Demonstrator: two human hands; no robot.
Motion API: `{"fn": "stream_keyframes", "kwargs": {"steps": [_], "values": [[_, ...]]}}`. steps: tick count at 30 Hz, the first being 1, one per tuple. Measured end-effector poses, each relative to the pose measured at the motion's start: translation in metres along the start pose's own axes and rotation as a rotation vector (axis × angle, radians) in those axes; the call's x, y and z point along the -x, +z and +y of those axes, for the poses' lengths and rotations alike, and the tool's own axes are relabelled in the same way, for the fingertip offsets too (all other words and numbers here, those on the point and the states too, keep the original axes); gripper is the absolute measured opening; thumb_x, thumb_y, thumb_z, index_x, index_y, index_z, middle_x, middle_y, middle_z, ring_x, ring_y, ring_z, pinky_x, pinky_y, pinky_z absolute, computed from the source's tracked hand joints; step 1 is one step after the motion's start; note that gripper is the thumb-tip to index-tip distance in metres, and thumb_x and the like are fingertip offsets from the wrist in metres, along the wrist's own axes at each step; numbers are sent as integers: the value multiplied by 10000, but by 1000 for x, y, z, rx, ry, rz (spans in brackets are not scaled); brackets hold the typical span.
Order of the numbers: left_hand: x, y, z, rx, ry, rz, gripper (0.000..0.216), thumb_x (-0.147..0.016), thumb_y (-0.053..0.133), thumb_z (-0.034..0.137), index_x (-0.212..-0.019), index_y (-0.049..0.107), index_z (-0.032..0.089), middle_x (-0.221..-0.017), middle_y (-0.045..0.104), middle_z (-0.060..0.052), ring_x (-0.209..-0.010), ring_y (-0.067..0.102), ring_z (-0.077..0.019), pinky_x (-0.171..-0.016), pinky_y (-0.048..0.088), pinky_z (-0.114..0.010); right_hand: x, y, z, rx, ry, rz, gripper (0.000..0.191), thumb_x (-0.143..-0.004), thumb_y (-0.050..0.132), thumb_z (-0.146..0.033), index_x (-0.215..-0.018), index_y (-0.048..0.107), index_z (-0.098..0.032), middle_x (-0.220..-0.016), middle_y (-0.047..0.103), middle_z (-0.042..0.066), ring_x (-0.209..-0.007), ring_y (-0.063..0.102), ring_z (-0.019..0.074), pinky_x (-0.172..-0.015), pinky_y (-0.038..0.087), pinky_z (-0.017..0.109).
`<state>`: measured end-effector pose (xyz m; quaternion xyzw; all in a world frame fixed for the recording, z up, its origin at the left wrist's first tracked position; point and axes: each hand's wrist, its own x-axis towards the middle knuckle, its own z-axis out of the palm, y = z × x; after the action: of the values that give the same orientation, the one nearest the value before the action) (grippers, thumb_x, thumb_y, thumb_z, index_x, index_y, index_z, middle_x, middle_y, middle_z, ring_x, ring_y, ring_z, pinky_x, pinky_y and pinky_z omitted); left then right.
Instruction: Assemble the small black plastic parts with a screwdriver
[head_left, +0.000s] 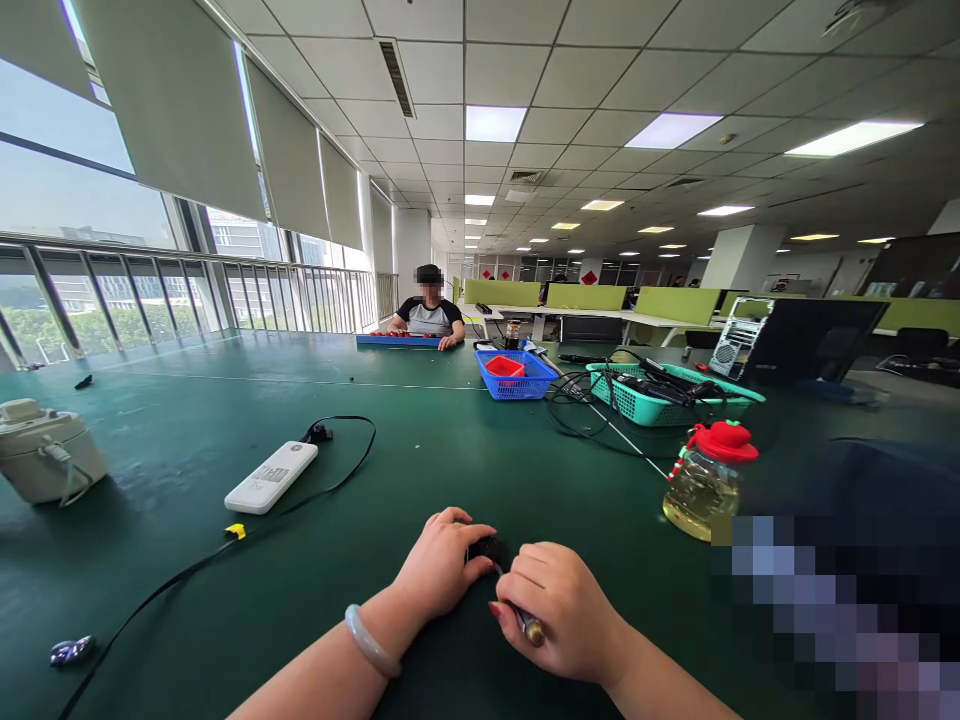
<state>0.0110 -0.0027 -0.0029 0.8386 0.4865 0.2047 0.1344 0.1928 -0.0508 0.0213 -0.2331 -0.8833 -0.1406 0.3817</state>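
Head view: the left hand's grip (448, 562) is closed on the black part (489, 549) at the surface (360, 550), between both hands, apparently to brace it against slipping. The right hand's grip (553, 605) wraps the tool (533, 631), shaft directed toward the part, presumably for control; tip contact cannot be confirmed.

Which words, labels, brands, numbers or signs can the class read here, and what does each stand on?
No text can be read with certainty.
White device on the green table: printed marks, too small and blurred to read.
Red diamond signs in the background: too small to tell if they bear writing.
Tool in the right hand: no lettering visible.
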Motion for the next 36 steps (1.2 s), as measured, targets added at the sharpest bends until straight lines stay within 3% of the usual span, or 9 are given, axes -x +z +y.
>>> {"fn": "stream_keyframes", "kwargs": {"steps": [36], "values": [[-1,-1,1,-20,-45,-17,409,-802,622,294,-1209,660,324,-1173,631,-64,-1170,527,-239,-1052,379,-398,-1,6,-10,95,-139,-80,299,-898,477,-241,-610,538,-189,-554,477,-9,-540,374,128,-527,220,301]]}}
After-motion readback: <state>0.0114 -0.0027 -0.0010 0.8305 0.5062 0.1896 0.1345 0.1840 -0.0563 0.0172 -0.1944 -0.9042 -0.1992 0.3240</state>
